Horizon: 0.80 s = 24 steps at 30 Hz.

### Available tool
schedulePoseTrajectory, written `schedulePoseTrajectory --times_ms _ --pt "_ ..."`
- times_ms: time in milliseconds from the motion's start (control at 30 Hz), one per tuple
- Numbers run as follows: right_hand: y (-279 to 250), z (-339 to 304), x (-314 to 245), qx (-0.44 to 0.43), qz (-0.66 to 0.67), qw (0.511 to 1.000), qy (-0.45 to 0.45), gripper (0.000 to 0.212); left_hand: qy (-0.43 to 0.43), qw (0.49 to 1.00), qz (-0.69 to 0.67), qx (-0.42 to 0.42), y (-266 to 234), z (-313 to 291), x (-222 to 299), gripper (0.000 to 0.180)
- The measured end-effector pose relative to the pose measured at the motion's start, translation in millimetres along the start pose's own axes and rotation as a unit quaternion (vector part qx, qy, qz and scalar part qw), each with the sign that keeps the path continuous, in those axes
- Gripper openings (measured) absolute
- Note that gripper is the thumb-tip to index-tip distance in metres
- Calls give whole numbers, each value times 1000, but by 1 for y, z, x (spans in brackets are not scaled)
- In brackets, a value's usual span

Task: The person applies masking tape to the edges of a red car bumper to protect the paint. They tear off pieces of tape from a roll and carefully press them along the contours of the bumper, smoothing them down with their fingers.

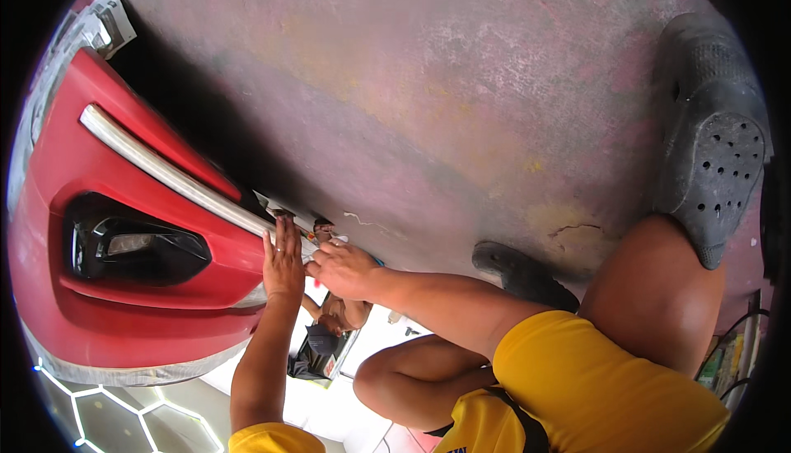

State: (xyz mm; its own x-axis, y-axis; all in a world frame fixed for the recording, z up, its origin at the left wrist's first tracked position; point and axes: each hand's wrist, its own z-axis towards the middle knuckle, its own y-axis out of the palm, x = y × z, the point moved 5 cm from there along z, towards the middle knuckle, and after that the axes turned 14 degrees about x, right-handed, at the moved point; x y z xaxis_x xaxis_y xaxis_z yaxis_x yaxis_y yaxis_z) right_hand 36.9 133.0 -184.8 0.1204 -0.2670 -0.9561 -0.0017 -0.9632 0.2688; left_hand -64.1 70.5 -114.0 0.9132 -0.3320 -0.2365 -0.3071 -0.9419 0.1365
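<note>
A red car bumper (165, 231) fills the left side of the view, with a black-framed lamp opening (136, 243) in it. Along its upper edge runs a narrow whitish strip (177, 175), which passes under my hands at the bumper's right end. My left hand (284, 265) lies against that end with its fingers stretched out over the strip. Just right of it, almost touching, is my right hand (344, 270). Its fingers are curled together at the strip's end, and what they pinch, if anything, is hidden.
Crumpled newspaper (107, 29) and pale masking cover the bumper's far edge. Stained concrete floor (428, 99) stretches beyond. My dark perforated clog (717, 156) is at the right, and another dark shoe (523, 276) nearer the middle. Another person's arm (342, 313) shows behind my hands.
</note>
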Motion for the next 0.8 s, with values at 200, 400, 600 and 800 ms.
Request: schedulePoseTrajectory --times_ms 200,400,600,800 --pt "-19 9 43 6 -32 990 136 35 20 982 28 184 20 -26 -39 76" --pt "-46 50 76 186 106 943 254 45 -88 964 -144 207 -51 -26 -80 73" --pt "-75 83 85 154 363 870 297 35 -328 658 -577 357 -96 -38 -120 28" --pt "-112 83 22 322 188 927 -23 18 -366 576 -687 250 -128 -13 -157 35"
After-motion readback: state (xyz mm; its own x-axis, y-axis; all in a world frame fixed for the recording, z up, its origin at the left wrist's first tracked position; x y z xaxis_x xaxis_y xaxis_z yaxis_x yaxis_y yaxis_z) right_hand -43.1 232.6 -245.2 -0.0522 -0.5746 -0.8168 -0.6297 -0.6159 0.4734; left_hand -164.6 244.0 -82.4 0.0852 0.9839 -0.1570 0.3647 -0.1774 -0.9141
